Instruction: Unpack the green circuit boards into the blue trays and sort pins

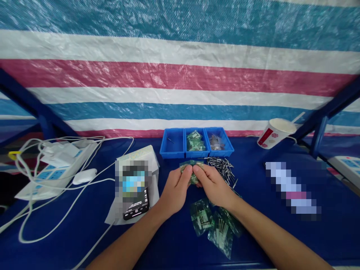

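Both hands meet above the middle of the blue table, thumbs nearly touching. Between them is a small greenish clear plastic bag [194, 178], mostly covered by the fingers. My left hand [176, 189] pinches its left side, and my right hand [213, 183] pinches its right side. What the bag contains is hidden. Just beyond my right hand lies a loose pile of thin dark and silver metal pieces, like rivets [225, 170]. Nearer to me, below the right hand, several similar bags lie on the table, among them a bag with pale slim pieces inside [221, 234].
Three joined blue bins [173, 152] stand at the back; the middle one holds green bags. A phone [136, 208] leans on a tissue pack to the left. White cables and a power strip [52, 180] sprawl at far left. A paper cup [277, 133] stands tilted in view at right.
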The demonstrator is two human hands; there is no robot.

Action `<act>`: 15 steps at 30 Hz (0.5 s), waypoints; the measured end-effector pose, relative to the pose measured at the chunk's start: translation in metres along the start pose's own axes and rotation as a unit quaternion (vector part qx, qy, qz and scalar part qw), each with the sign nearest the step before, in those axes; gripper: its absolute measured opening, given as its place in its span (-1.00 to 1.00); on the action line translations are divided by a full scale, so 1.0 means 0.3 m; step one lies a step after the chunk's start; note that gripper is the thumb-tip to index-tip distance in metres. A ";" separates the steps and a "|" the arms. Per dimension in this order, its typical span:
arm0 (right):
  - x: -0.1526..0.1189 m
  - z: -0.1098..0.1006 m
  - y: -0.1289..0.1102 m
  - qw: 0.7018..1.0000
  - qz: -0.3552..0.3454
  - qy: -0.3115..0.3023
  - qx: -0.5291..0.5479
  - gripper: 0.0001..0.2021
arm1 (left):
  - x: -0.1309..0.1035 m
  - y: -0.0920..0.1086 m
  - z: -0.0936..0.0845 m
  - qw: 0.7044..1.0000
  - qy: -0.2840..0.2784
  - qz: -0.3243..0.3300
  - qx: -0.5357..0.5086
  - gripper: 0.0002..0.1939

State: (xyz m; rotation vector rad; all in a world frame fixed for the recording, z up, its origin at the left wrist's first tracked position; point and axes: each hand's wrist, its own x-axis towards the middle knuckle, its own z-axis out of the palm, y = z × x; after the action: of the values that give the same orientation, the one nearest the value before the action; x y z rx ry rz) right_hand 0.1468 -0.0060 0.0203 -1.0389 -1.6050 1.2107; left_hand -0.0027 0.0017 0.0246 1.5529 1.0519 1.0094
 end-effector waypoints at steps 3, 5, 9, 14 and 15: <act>0.007 -0.007 -0.012 0.999 0.015 0.006 0.035 -0.59 | 0.003 0.004 -0.016 0.999 -0.016 -0.027 -0.006 -0.50; 0.017 -0.022 -0.022 0.998 0.020 0.014 0.062 -0.63 | 0.005 0.011 -0.029 0.998 -0.043 -0.041 0.000 -0.49; 0.041 -0.065 -0.031 0.996 0.045 0.020 0.074 -0.72 | 0.006 0.014 -0.040 0.997 -0.055 -0.045 0.018 -0.51; 0.066 -0.095 -0.020 0.986 0.080 0.108 0.099 -0.69 | 0.018 -0.016 -0.040 0.997 0.027 -0.046 -0.053 -0.53; 0.073 -0.098 -0.017 0.983 0.084 0.128 0.102 -0.68 | 0.021 -0.021 -0.042 0.997 0.034 -0.044 -0.060 -0.52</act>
State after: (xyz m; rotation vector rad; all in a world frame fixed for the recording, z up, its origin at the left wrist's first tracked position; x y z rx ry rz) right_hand 0.1677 0.0217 0.0335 -1.1621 -1.1908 1.2658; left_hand -0.0138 0.0120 0.0217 1.3729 1.0773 1.0507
